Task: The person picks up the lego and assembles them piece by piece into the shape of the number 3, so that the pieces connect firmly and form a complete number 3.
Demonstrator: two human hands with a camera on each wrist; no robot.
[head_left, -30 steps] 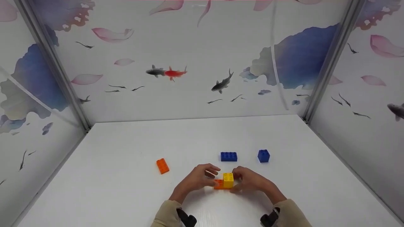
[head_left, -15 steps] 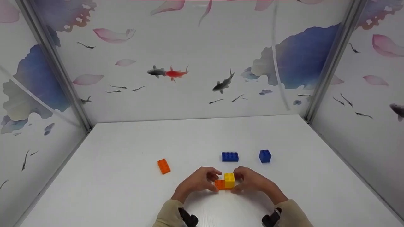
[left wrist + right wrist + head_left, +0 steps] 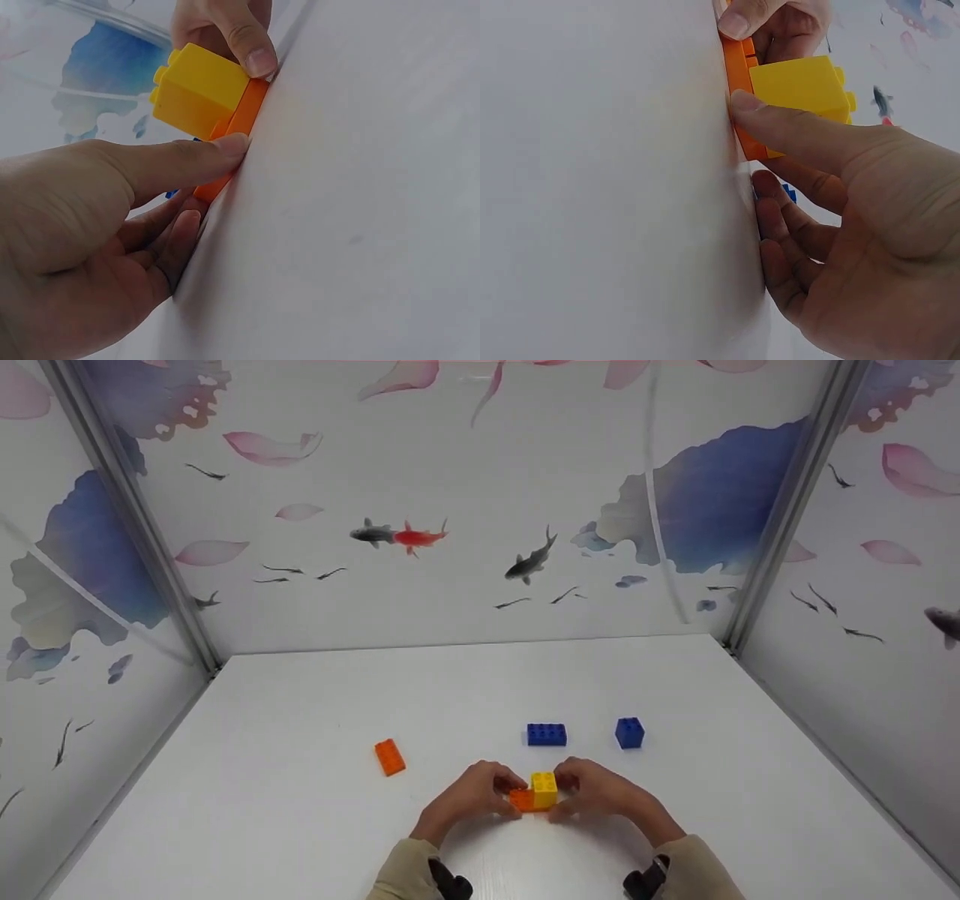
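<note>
Orange base brick (image 3: 522, 799) lies between two half-closed hands: the left hand (image 3: 474, 793) pinches its left end and the right hand (image 3: 598, 792) its right end, both thumbs pressing the near side. A yellow block (image 3: 544, 790) stands on its right half. Beyond, on the white table (image 3: 315, 697), lies a blue studded brick (image 3: 547, 734), with a blue block (image 3: 629, 733) to its right and a loose orange brick (image 3: 389, 757) well to the left.

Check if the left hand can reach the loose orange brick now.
Likely yes, once the left hand releases the orange base it pinches: nothing stands between that hand and the loose orange brick.
</note>
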